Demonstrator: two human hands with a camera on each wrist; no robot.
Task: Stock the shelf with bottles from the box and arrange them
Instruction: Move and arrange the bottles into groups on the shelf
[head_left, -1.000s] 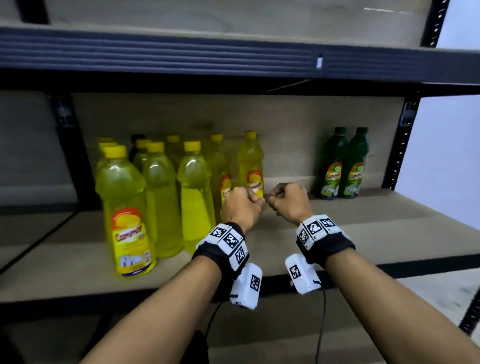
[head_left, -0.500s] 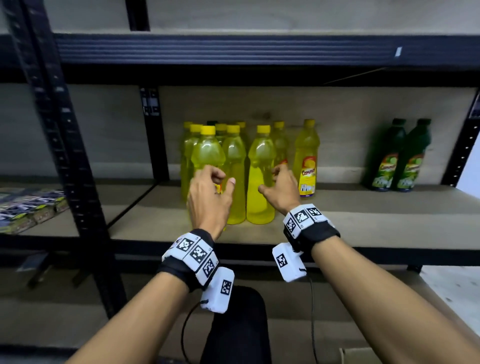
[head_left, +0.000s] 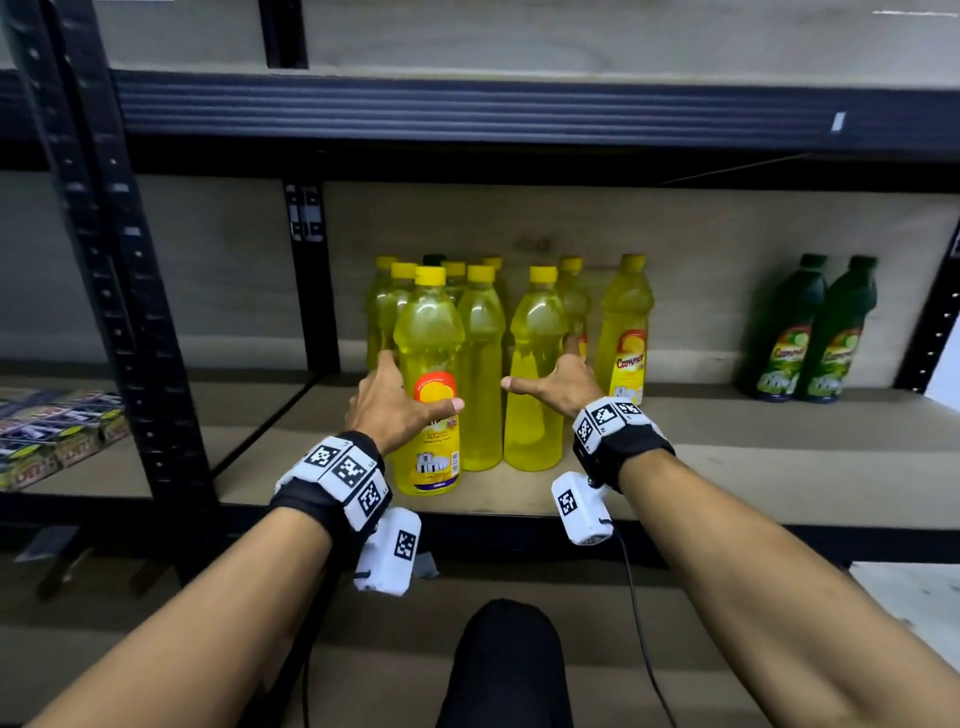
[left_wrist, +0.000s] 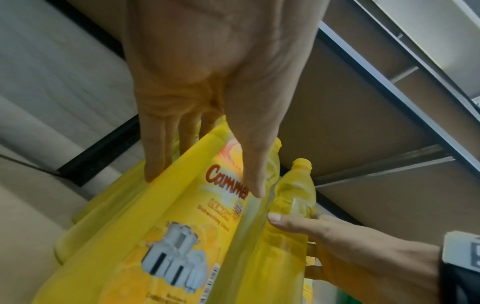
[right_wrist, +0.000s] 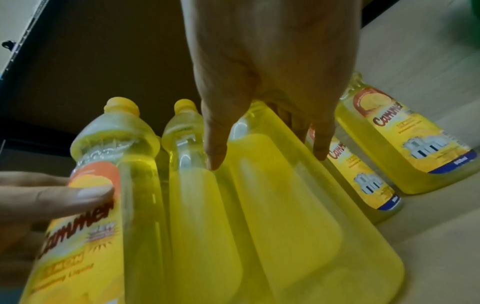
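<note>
Several yellow bottles stand clustered on the wooden shelf (head_left: 727, 467). My left hand (head_left: 410, 395) (left_wrist: 205, 185) straddles the front labelled yellow bottle (head_left: 428, 457) (left_wrist: 182, 216): its thumb lies flat on the label and its straight fingers run along the bottle's left side. My right hand (head_left: 540, 366) (right_wrist: 269, 160) spans an unlabelled-side yellow bottle (head_left: 535, 426) (right_wrist: 285, 205) two places to the right, thumb at its left edge, straight fingers on its right. Both bottles stand upright on the board. No box is in view.
Two green bottles (head_left: 810, 332) stand at the back right of the shelf, with bare board between them and the yellow group. A black upright post (head_left: 104, 260) bounds the left; flat packets (head_left: 52, 431) lie on the neighbouring shelf. The upper shelf beam (head_left: 519, 109) hangs overhead.
My view pulled back and swung left. Both hands went from closed fists held together to spread fingers, and moved apart onto two yellow bottles.
</note>
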